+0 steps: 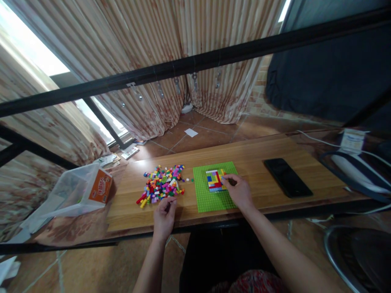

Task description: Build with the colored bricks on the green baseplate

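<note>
A green studded baseplate [202, 197] lies on the wooden board, carrying a low square build of toy bricks [216, 180] in red, yellow, blue and white. My right hand [240, 191] reaches over the build's right edge, thumb and forefinger pinched together against it. Whatever sits between those fingertips is too small to name. To the left, a loose pile of colourful toy bricks [163, 183] is spread on the board. At the pile's near edge is my left hand [164, 215], its fingers curled closed; their contents, if any, are hidden.
A black phone [288, 178] rests right of the baseplate. At the far left stands a clear plastic box [77, 191] with an orange label. White cables and a dark strap [356, 175] lie at the right end. A black metal bar [183, 67] crosses beyond the board [250, 154].
</note>
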Tool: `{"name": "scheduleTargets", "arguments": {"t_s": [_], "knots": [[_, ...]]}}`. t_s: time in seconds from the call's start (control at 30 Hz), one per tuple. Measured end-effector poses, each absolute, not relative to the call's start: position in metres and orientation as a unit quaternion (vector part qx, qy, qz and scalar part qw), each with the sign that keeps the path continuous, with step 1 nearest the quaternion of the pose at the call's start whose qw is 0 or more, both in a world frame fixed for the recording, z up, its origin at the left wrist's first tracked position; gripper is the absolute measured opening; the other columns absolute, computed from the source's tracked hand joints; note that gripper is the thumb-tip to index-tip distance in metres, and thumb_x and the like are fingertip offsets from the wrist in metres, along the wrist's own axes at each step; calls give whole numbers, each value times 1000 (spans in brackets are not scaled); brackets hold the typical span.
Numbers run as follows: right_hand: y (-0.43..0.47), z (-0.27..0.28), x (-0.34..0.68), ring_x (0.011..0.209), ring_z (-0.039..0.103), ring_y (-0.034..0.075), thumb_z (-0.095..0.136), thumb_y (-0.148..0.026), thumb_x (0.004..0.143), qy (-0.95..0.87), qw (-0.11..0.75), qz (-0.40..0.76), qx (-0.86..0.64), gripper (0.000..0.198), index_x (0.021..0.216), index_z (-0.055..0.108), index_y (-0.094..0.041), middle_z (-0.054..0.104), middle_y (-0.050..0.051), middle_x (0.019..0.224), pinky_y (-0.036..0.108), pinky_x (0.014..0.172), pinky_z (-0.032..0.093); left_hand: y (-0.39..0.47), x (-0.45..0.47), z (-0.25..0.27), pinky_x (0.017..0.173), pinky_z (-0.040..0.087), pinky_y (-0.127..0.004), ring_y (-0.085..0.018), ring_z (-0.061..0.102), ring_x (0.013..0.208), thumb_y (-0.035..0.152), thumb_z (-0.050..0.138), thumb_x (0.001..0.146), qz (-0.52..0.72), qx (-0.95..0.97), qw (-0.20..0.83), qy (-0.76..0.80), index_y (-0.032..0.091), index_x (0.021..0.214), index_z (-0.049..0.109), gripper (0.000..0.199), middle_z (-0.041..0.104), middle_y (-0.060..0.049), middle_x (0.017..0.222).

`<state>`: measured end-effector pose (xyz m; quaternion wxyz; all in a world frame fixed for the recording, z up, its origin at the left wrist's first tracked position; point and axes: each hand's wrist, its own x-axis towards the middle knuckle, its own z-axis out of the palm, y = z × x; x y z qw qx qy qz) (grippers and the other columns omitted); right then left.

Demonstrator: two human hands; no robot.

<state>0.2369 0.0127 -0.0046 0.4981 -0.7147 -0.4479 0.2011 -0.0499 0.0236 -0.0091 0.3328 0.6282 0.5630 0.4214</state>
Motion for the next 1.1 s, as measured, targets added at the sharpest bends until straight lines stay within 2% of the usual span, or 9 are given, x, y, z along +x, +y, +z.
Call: {"name": "scheduleTargets", "arguments": {"t_s": [0.13, 0.27, 0.33, 0.43, 0.63, 0.77, 1.0, 1.1], "knots": [[14, -6, 240, 79, 62, 22, 63, -47, 73, -447, 510, 229, -699, 30, 84, 72, -20, 71, 6, 87, 36, 74, 46, 23, -49, -7, 71, 47, -26, -16, 62, 76, 40, 61, 80, 427, 627, 341, 555, 18, 88, 67, 23, 68, -3, 79], [10, -8, 245, 84, 64, 23, 58, -51, 77, -391, 588, 255, -660, 39, 92, 72, -17, 73, 9, 93, 36, 78, 48, 22, -49, -6, 74, 48, -27, -17, 62, 79, 37, 59, 82, 429, 640, 335, 542, 18, 90, 67, 22, 68, -3, 83], [6, -7, 246, 84, 65, 23, 56, -51, 79, -344, 623, 232, -663, 41, 92, 71, -16, 73, 11, 92, 36, 77, 48, 21, -48, -5, 74, 48, -28, -17, 62, 81, 36, 57, 84, 424, 655, 318, 538, 18, 91, 66, 21, 68, -4, 85], [-1, 1, 240, 82, 65, 23, 56, -49, 80, -354, 616, 188, -678, 37, 87, 71, -16, 72, 11, 90, 37, 76, 48, 18, -45, -3, 74, 48, -28, -16, 62, 80, 32, 54, 85, 409, 686, 277, 535, 19, 90, 66, 18, 67, -4, 86], [6, 22, 207, 89, 62, 22, 51, -39, 86, -557, 522, 148, -629, 27, 89, 70, -21, 69, 8, 94, 37, 81, 47, 14, -36, 0, 71, 48, -26, -15, 61, 79, 24, 49, 87, 386, 724, 199, 535, 20, 86, 64, 15, 64, -3, 85], [34, 29, 181, 96, 60, 22, 47, -27, 88, -674, 409, 129, -601, 24, 92, 69, -21, 68, 7, 97, 38, 89, 44, 12, -34, -3, 71, 48, -25, -14, 60, 79, 21, 48, 88, 379, 726, 189, 543, 21, 88, 63, 15, 63, -3, 87], [120, 37, 148, 106, 56, 21, 46, -18, 89, -733, 206, 125, -636, 29, 109, 67, -17, 65, 10, 109, 31, 96, 36, 12, -33, -4, 78, 48, -26, -15, 60, 86, 16, 49, 87, 377, 726, 189, 543, 21, 90, 61, 14, 63, -4, 91], [151, 34, 138, 109, 54, 23, 49, -20, 89, -745, 164, 128, -634, 31, 113, 66, -14, 63, 13, 113, 32, 97, 34, 12, -33, -3, 79, 48, -26, -14, 60, 87, 16, 48, 88, 380, 725, 198, 539, 22, 90, 61, 15, 63, -4, 91]]}}
